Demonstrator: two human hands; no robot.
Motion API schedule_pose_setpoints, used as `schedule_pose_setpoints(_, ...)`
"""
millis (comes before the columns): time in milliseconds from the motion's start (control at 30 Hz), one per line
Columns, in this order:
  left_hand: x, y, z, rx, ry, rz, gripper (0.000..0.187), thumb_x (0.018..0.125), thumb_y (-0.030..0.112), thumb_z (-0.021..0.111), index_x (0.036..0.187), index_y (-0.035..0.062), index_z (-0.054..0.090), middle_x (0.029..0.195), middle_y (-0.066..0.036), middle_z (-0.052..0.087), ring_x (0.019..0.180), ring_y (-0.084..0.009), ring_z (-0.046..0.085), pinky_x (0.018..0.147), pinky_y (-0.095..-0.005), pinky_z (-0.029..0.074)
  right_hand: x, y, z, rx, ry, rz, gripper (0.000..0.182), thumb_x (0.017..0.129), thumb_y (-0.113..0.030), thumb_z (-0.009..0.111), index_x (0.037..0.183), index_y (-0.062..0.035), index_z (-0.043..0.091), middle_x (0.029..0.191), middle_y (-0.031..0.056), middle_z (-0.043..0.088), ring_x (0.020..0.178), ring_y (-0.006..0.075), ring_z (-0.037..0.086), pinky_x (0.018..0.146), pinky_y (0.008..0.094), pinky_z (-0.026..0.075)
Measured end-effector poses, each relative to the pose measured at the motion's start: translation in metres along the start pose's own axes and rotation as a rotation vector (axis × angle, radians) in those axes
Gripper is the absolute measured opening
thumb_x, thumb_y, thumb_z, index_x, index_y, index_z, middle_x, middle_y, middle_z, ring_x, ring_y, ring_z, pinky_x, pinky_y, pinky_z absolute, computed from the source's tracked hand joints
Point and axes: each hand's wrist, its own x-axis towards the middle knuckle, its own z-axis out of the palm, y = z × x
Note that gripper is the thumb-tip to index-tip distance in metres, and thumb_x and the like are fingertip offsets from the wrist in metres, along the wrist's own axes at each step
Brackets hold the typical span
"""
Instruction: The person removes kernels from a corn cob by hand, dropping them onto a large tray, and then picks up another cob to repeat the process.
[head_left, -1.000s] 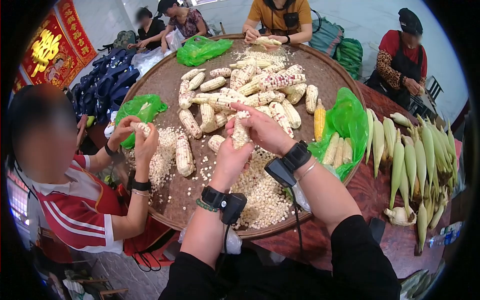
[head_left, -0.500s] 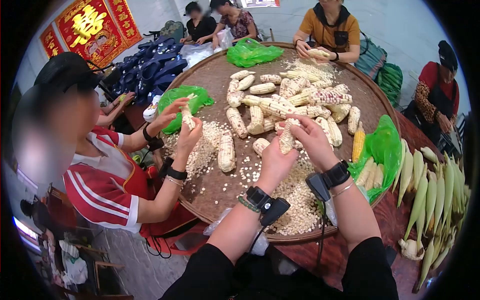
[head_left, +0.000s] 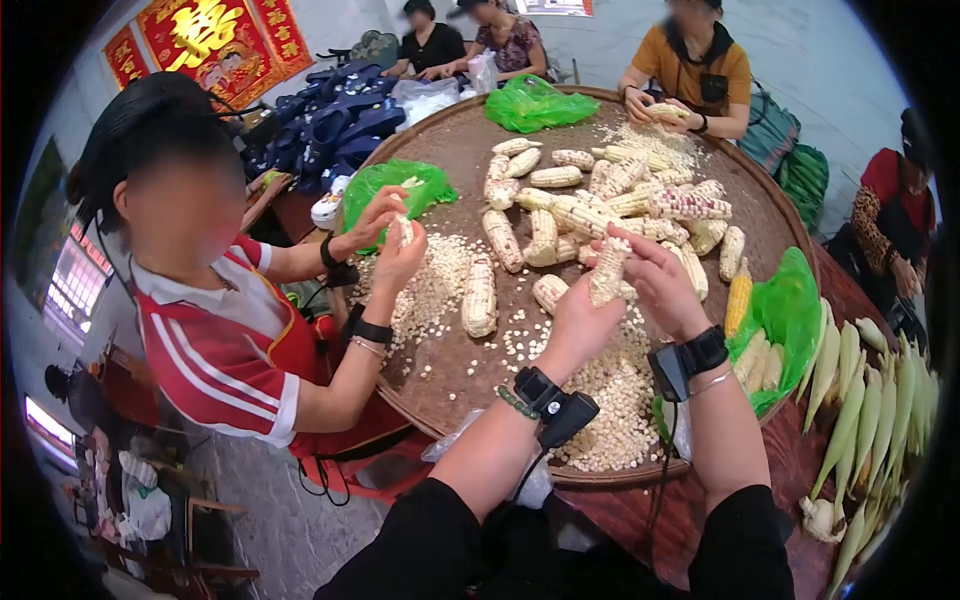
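My left hand [head_left: 582, 322] is wrapped round the lower end of a corn cob [head_left: 607, 272], which stands nearly upright above the big round tray [head_left: 440, 385]. At its upper right side, the fingers of my right hand [head_left: 662, 287] press against the same cob; my thumb's exact contact is hard to make out. Loose pale kernels [head_left: 612, 425] are heaped below my hands. Just beyond them lies a pile of white and purple-speckled corn cobs [head_left: 570, 215], and a single speckled cob [head_left: 480, 298] rests to the left.
Beside me on the left, a person in a red shirt [head_left: 220, 350] holds another cob. A green plastic bag [head_left: 795, 300] with cobs sits at the tray's right edge, near husked-leaf corn ears [head_left: 850, 410] on the table. Across sits a person in orange [head_left: 740, 70].
The view has shifted slightly, so the tray and cobs appear further right. My hands still hold the cob, which is a little more upright. The neighbour's head has turned.
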Motion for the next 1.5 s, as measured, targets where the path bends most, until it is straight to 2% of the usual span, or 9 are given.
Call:
schedule_pose_setpoints(267,0.000,0.003,0.003,0.454,0.111,0.240,0.044,0.075,0.018,0.066,0.113,0.0010,0.055,0.086,-0.024,0.066,0.084,-0.0414,0.064,0.073,-0.0466,0.051,0.003,0.012,0.005,0.134,0.156,0.017,0.026,0.098,-0.019,0.053,0.113,0.0010,0.059,0.103,0.0117,0.067,0.094,0.0180,0.064,0.090,0.0312,0.050)
schedule_pose_setpoints(467,0.002,0.000,0.001,0.423,0.071,0.170,0.053,0.074,0.019,0.068,0.123,0.0043,0.053,0.092,-0.021,0.068,0.085,-0.0350,0.067,0.075,-0.0401,0.052,0.005,0.015,-0.004,0.069,0.046,-0.029,0.033,0.096,-0.016,0.056,0.124,0.0011,0.053,0.115,0.0144,0.063,0.102,0.0195,0.063,0.092,0.0317,0.049)
schedule_pose_setpoints(600,0.007,-0.012,0.000,0.228,0.026,0.193,0.038,0.078,0.013,0.064,0.114,0.0025,0.058,0.083,-0.009,0.066,0.071,-0.0176,0.064,0.065,-0.0335,0.052,0.003,0.011,-0.006,0.004,-0.026,-0.027,0.045,0.097,-0.013,0.053,0.138,0.0021,0.041,0.127,0.0162,0.057,0.111,0.0211,0.060,0.098,0.0334,0.046)
schedule_pose_setpoints(733,0.010,-0.015,0.000,0.110,0.016,0.140,0.033,0.076,0.013,0.066,0.105,-0.0011,0.059,0.082,-0.014,0.067,0.074,-0.0238,0.066,0.069,-0.0350,0.051,0.003,0.009,-0.007,0.002,-0.090,-0.059,0.050,0.097,-0.015,0.053,0.141,0.0026,0.036,0.130,0.0175,0.055,0.116,0.0224,0.056,0.100,0.0341,0.046)
schedule_pose_setpoints(833,0.009,-0.012,0.001,0.195,0.041,0.156,0.034,0.076,0.014,0.066,0.105,-0.0013,0.059,0.083,-0.017,0.067,0.075,-0.0281,0.066,0.070,-0.0373,0.051,0.005,0.006,-0.006,0.314,-0.072,0.028,0.051,0.098,-0.025,0.052,0.137,0.0046,0.040,0.127,0.0176,0.056,0.113,0.0237,0.059,0.099,0.0369,0.047)
schedule_pose_setpoints(1067,0.004,-0.005,0.002,0.405,0.096,0.288,0.037,0.074,0.016,0.067,0.105,-0.0017,0.059,0.083,-0.022,0.066,0.077,-0.0372,0.065,0.072,-0.0422,0.051,0.004,0.011,-0.006,0.209,-0.023,0.010,0.044,0.099,-0.022,0.049,0.134,0.0051,0.043,0.124,0.0170,0.058,0.110,0.0237,0.060,0.096,0.0362,0.049)
schedule_pose_setpoints(1367,0.006,-0.009,0.000,0.175,0.003,0.131,0.033,0.076,0.012,0.065,0.105,-0.0011,0.060,0.081,-0.011,0.066,0.073,-0.0182,0.064,0.068,-0.0329,0.050,0.003,0.009,-0.006,0.219,-0.090,-0.035,0.044,0.098,-0.016,0.052,0.136,0.0035,0.043,0.123,0.0139,0.060,0.114,0.0195,0.058,0.098,0.0313,0.047)
schedule_pose_setpoints(1467,0.007,-0.011,-0.001,0.153,-0.020,0.121,0.032,0.076,0.011,0.064,0.105,-0.0004,0.060,0.079,-0.008,0.065,0.069,-0.0153,0.062,0.064,-0.0310,0.050,0.004,0.011,-0.009,0.178,-0.114,-0.040,0.049,0.098,-0.017,0.051,0.141,0.0028,0.037,0.130,0.0172,0.054,0.119,0.0254,0.054,0.101,0.0359,0.044)
schedule_pose_setpoints(1500,0.006,-0.010,-0.001,0.112,-0.037,0.108,0.024,0.079,0.010,0.062,0.102,0.0016,0.058,0.073,-0.003,0.059,0.058,-0.0107,0.055,0.053,-0.0267,0.044,0.004,0.011,-0.009,0.097,-0.120,-0.064,0.050,0.098,-0.016,0.052,0.142,0.0024,0.035,0.131,0.0169,0.054,0.120,0.0250,0.054,0.102,0.0353,0.044)
